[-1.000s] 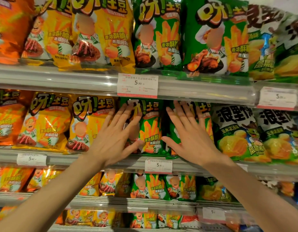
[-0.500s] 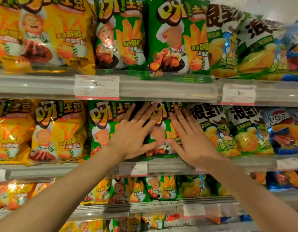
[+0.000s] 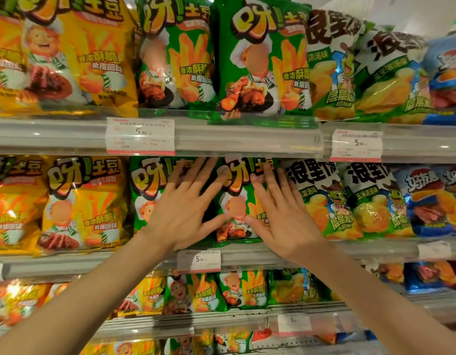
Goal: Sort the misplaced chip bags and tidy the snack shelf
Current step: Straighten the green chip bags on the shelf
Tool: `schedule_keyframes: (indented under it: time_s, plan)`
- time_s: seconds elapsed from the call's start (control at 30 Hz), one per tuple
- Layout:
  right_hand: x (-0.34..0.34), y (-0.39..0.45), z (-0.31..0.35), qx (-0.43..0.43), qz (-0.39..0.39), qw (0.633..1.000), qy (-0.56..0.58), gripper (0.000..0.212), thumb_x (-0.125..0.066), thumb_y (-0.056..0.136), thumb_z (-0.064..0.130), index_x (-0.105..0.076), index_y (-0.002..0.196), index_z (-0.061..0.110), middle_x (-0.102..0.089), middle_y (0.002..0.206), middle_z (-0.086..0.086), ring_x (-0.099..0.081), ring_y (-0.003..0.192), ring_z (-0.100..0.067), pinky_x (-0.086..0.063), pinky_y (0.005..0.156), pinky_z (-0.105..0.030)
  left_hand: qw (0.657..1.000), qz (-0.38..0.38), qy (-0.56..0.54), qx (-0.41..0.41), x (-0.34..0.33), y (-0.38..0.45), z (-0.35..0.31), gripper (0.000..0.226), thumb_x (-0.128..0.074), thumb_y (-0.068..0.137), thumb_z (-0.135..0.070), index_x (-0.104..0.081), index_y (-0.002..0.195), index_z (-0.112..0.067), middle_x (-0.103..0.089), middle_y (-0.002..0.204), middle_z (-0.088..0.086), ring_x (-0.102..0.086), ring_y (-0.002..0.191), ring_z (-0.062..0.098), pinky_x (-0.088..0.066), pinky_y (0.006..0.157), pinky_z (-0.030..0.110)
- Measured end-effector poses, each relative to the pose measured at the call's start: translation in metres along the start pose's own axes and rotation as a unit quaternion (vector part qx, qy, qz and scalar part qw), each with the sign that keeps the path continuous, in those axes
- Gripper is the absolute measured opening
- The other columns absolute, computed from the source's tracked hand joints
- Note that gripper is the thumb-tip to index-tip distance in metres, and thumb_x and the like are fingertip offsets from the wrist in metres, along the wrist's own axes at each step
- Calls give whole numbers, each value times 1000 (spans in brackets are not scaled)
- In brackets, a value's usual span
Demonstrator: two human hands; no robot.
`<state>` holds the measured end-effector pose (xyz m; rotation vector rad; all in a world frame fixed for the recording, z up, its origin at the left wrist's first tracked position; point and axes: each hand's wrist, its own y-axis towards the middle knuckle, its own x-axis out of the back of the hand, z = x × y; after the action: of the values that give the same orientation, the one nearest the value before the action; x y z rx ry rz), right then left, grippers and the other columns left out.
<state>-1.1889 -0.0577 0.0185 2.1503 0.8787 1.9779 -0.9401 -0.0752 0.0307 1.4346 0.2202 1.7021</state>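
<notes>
Two green chip bags stand side by side on the middle shelf (image 3: 260,254). My left hand (image 3: 188,208) lies flat, fingers spread, on the left green bag (image 3: 145,190). My right hand (image 3: 280,216) lies flat on the right green bag (image 3: 237,201), covering its right half. Neither hand grips anything. Yellow chip bags (image 3: 86,206) of the same brand stand to the left, and green-and-black corn chip bags (image 3: 321,198) stand to the right.
The upper shelf (image 3: 247,139) holds yellow, green, corn and blue bags above price tags (image 3: 141,135). Blue bags (image 3: 431,201) fill the middle shelf's far right. Lower shelves (image 3: 186,321) carry smaller bags of the same kinds.
The view has shifted to the right along the shelf. Both hands stay flat on the two green bags and have drawn a little closer together.
</notes>
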Motion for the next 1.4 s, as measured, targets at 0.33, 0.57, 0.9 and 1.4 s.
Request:
schedule_keyframes:
  time_s: [0.33, 0.57, 0.9, 1.4]
  plan:
    - [-23, -1, 18, -45, -30, 998, 13, 78, -17, 103, 66, 15, 159, 22, 14, 170, -13, -3, 156, -41, -17, 123, -51, 992, 13, -1, 129, -14, -36, 23, 75, -30, 98, -65, -22, 160, -23, 0, 169, 16, 0, 156, 33, -16, 120, 59]
    - [-15, -4, 21, -58, -14, 996, 61, 77, -20, 103, 67, 27, 154, 35, 34, 164, 1, 9, 157, -33, -10, 125, -48, 988, 13, -67, 139, -13, -36, 24, 70, -34, 97, -65, -32, 156, -27, -10, 169, 11, 2, 157, 28, -3, 124, 56]
    - [0, -52, 58, -152, -87, 952, 253, 74, -41, 102, 57, -40, 150, 1, 23, 158, 29, 10, 155, -9, -25, 124, -51, 952, -37, -252, 171, 12, -66, -11, 69, -44, 98, -54, -27, 158, -25, -21, 166, 9, -13, 155, 30, -16, 124, 52]
    - [13, -145, -28, -241, -46, 864, 439, 78, -36, 92, 72, 8, 155, 56, -5, 161, 37, -13, 149, 9, -22, 116, -22, 864, -38, -429, 261, 27, -55, -176, 74, -53, 93, -58, -11, 153, -55, -1, 162, -34, -2, 150, -8, -14, 106, 6]
